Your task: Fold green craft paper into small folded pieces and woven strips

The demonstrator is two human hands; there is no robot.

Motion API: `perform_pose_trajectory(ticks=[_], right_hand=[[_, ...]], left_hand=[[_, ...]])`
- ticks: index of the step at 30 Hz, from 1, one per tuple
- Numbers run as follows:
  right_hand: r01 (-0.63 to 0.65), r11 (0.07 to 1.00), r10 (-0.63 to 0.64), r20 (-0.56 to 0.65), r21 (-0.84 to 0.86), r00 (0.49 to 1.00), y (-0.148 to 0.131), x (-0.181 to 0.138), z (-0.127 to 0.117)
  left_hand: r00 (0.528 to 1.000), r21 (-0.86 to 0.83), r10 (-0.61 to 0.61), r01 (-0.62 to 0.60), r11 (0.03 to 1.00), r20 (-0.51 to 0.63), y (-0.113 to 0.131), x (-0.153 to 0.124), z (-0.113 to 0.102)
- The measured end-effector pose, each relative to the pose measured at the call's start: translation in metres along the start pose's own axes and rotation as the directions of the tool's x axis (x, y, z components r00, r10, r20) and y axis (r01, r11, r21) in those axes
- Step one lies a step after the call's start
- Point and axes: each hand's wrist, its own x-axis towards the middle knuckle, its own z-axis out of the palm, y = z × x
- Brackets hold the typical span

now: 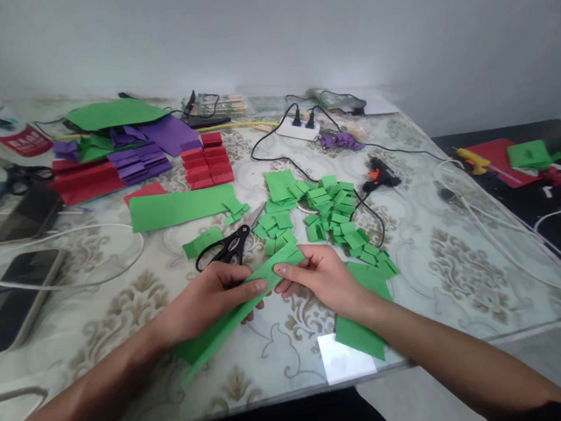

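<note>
Apparently for steadiness, the left hand (221, 293) is pinching the green strip (214, 341) partway along while the right hand (320, 277) is grasping its end; scissors (243, 232) are lying nearby.

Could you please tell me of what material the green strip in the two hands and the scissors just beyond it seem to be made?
Green strip: probably matte coloured paper or thin card; it is flat, with straight edges.
Scissors: black handles, probably plastic, judging by their moulded loops; the grey, tapering blade looks like metal.
</note>
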Motion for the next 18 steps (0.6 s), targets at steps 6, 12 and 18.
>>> perform_pose_trajectory(ticks=[6, 12, 18], right_hand=[[-0.01, 1.0, 0.011, -0.026, 0.017, 1.0, 0.0003, -0.0009, 0.0004], [-0.009, 1.0, 0.01, -0.05, 0.02, 0.999, 0.0012, -0.001, 0.0013], [-0.012, 0.999, 0.015, -0.061, 0.046, 0.998, -0.0011, -0.0004, 0.0005]], left_hand=[[1.0, 0.033, 0.008, -0.007, 0.999, -0.022, 0.0024, -0.0004, -0.0009], [1.0, 0.024, -0.006, 0.007, 1.0, -0.027, 0.0026, 0.0002, -0.0003], [1.0, -0.081, -0.019, 0.019, 0.996, 0.01, 0.0026, 0.0004, 0.0001]])
